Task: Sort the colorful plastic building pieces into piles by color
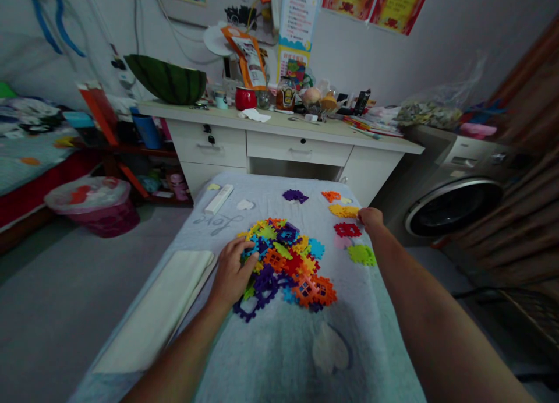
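Note:
A heap of colourful interlocking plastic tiles [290, 263] lies in the middle of a light blue cloth-covered surface [279, 345]. My left hand [231, 272] rests on the heap's left edge, fingers curled over a few tiles. My right hand [370, 218] reaches far right and touches a yellow tile group [343, 211]; its fingers are mostly hidden. Sorted groups lie nearby: purple [295, 195], orange [331, 196], red [347, 229], green [361, 254].
A folded cream cloth [161, 310] lies at the surface's left edge, a white tube [219, 198] at its far left. Behind stand a white desk [279, 138] with a watermelon half [168, 80], a washing machine [458, 199] and a pink bin [94, 205].

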A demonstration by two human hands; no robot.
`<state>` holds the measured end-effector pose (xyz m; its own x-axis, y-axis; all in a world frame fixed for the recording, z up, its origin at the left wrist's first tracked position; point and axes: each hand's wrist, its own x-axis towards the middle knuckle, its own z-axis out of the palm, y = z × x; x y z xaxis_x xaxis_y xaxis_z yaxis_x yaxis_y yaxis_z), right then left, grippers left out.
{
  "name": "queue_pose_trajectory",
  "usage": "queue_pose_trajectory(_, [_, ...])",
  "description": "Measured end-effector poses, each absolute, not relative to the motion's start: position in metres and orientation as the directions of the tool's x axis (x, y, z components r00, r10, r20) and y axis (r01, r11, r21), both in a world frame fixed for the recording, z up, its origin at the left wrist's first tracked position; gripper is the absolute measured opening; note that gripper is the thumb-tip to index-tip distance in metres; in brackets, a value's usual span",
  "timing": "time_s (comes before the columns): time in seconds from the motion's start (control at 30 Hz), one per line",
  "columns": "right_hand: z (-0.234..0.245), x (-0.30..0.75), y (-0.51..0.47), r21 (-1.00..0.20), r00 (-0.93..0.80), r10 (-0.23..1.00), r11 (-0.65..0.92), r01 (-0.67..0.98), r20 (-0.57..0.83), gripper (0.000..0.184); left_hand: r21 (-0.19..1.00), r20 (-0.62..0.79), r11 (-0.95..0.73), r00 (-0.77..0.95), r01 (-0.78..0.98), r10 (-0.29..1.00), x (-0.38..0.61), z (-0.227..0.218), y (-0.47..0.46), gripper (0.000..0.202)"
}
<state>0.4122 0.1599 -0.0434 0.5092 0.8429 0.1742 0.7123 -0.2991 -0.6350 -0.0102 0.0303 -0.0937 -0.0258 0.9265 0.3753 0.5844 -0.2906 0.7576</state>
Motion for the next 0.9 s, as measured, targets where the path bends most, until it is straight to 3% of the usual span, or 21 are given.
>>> queue_pose_trajectory(0.27, [-0.044, 0.397, 0.145, -0.703, 0.627, 0.74, -0.31, 0.639, 0.243, 0.027, 0.769, 0.388, -0.298, -0.044, 0.566, 0.921, -0.01, -0.093, 0.031, 0.029])
queue_pose_trajectory(0.37, [-0.035, 0.356, 0.13, -0.759, 0.439, 0.858, -0.093, 0.644, 0.268, 0.021, 0.776, 0.397, -0.307, -0.048, 0.551, 0.916, -0.01, -0.094, 0.032, 0.029])
queue_pose_trajectory(0.47, [-0.022, 0.301, 0.097, -0.777, 0.004, 0.971, 0.19, 0.6, 0.241, 0.011, 0.783, 0.401, -0.316, -0.046, 0.536, 0.915, -0.01, -0.094, 0.033, 0.027])
queue_pose_trajectory(0.53, [-0.014, 0.263, 0.068, -0.728, -0.252, 0.942, 0.333, 0.6, 0.223, 0.009, 0.784, 0.403, -0.32, -0.043, 0.532, 0.914, -0.01, -0.094, 0.033, 0.026])
queue_pose_trajectory(0.63, [-0.006, 0.217, 0.029, -0.563, -0.523, 0.809, 0.572, 0.597, 0.268, 0.008, 0.786, 0.404, -0.321, -0.046, 0.528, 0.913, -0.012, -0.093, 0.032, 0.025])
queue_pose_trajectory(0.77, [-0.006, 0.185, 0.0, -0.299, -0.634, 0.737, 0.675, 0.675, 0.233, 0.024, 0.79, 0.408, -0.334, -0.035, 0.513, 0.912, -0.014, -0.092, 0.031, 0.025])
queue_pose_trajectory(0.9, [-0.009, 0.176, -0.007, -0.229, -0.635, 0.746, 0.666, 0.71, 0.201, 0.033, 0.791, 0.41, -0.344, -0.021, 0.506, 0.912, -0.016, -0.092, 0.029, 0.024])
